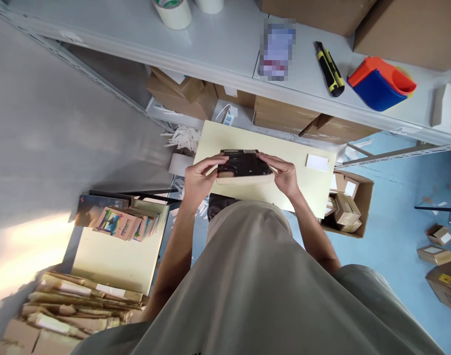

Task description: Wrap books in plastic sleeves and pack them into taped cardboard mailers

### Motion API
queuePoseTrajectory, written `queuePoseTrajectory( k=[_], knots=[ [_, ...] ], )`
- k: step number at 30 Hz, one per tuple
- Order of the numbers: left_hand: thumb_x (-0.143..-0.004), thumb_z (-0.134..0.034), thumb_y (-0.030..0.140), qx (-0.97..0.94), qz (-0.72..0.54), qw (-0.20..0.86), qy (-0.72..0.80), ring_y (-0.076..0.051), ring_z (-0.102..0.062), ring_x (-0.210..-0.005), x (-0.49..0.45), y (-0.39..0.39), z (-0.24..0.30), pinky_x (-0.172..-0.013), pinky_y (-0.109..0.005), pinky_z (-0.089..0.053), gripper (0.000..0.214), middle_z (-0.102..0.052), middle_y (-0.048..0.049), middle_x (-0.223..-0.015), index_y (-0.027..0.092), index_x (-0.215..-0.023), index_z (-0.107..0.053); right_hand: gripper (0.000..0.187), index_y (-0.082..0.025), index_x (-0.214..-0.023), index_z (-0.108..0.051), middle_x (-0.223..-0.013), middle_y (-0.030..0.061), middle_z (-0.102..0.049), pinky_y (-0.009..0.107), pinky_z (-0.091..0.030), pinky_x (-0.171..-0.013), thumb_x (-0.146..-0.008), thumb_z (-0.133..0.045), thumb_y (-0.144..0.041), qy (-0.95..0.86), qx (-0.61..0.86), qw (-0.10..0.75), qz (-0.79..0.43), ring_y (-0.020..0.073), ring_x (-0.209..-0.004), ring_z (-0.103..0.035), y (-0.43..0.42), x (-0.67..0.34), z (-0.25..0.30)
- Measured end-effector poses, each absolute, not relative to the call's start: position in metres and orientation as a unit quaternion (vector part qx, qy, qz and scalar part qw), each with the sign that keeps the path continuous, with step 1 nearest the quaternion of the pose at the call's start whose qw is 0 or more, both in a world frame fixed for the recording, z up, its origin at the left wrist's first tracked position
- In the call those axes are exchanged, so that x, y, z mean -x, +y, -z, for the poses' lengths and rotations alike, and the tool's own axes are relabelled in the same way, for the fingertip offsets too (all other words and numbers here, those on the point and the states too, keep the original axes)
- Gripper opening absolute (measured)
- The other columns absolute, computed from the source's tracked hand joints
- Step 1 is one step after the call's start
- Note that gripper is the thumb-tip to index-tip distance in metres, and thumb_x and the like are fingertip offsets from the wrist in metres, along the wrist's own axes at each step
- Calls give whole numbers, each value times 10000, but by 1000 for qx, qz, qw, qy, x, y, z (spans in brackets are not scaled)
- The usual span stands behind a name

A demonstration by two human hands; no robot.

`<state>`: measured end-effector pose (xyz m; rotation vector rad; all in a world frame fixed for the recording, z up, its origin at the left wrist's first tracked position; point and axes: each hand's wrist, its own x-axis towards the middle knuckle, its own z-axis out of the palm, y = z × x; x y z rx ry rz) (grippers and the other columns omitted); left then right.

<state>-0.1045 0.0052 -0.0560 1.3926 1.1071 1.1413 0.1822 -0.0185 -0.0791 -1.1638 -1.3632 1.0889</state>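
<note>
Both my hands hold a dark, glossy book (243,165) with pale page edges, just above a pale yellow table (306,185). My left hand (198,178) grips its left end, fingers curled over the top. My right hand (282,173) grips the right end the same way. A small white card (317,162) lies on the table to the right of the book.
A grey shelf (225,44) ahead carries tape rolls (173,11), a yellow-black utility knife (329,69) and a blue-orange holder (381,84). Cardboard boxes sit below it. A box of small parcels (349,207) stands right. Colourful books (118,222) and flattened cartons (73,305) lie left.
</note>
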Motion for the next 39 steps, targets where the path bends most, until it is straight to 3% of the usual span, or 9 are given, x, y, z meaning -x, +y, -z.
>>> queuePoseTrajectory(
  k=[6,9,12,18,22,27,32,35,39],
  knots=[
    [-878,-914,688,-537,-426,523,507,-210,-826,-905,114,5,59,-806,-328,-717,568,-840,-50,-1046,223,-1159,-749,512,-283,-1151,-792,-951,5,-840,318,-690,-827,-897,-920,-709,-497,510,510,-483,179,-850,-787,-16,-188,79],
    [-931,-835,713,-531,-386,570,494,-206,-805,-840,119,5,54,-695,-317,-692,587,-852,-100,-1126,199,-1215,-817,524,-272,-1121,-851,-987,41,-836,378,-697,-886,-937,-847,-763,-491,511,491,-507,214,-919,-789,-15,-194,72],
    [-811,-965,621,-511,-388,589,491,-191,-786,-803,119,2,52,-671,-295,-654,667,-868,-118,-1139,187,-1298,-828,615,-290,-1198,-875,-1083,65,-866,465,-689,-1021,-800,-969,-750,-471,501,484,-541,279,-1066,-815,-16,-195,68],
    [-866,-923,661,-494,-380,560,545,-150,-635,-507,100,1,51,-481,-259,-427,480,-745,-35,-638,197,-900,-806,582,-236,-888,-815,-706,40,-806,326,-603,-571,-803,-936,-799,-425,560,470,-533,180,-583,-676,-21,-178,71],
    [-918,-867,711,-494,-383,539,565,-160,-589,-458,91,-1,53,-496,-289,-434,528,-624,-9,-497,216,-760,-770,659,-235,-790,-727,-611,30,-756,293,-487,-464,-816,-869,-878,-423,570,452,-541,139,-476,-561,-22,-166,74],
    [-856,-894,771,-458,-389,549,581,-172,-644,-494,93,-5,64,-485,-288,-426,596,-710,-31,-588,185,-953,-846,662,-244,-836,-697,-647,35,-784,294,-513,-510,-814,-868,-883,-421,555,454,-556,150,-518,-607,-24,-164,79],
    [-947,-619,948,-426,-413,556,582,-209,-768,-676,100,-4,67,-491,-265,-452,841,-848,-129,-864,159,-1126,-847,741,-236,-951,-726,-800,78,-830,350,-635,-688,-872,-717,-973,-401,528,449,-599,209,-711,-741,-31,-164,80],
    [-924,-754,850,-460,-413,529,581,-217,-790,-819,103,-4,57,-627,-277,-559,725,-867,-88,-1005,196,-1215,-869,780,-230,-1015,-761,-844,59,-803,356,-641,-791,-914,-630,-992,-389,537,450,-599,213,-825,-755,-32,-163,91],
    [-924,-893,539,-580,-382,464,550,-253,-791,-982,87,-7,41,-895,-358,-638,398,-872,-72,-1158,265,-1212,-905,685,-277,-1050,-709,-798,-40,-757,296,-580,-770,-727,-953,-830,-378,527,463,-604,160,-772,-670,-19,-152,125]
  ],
)
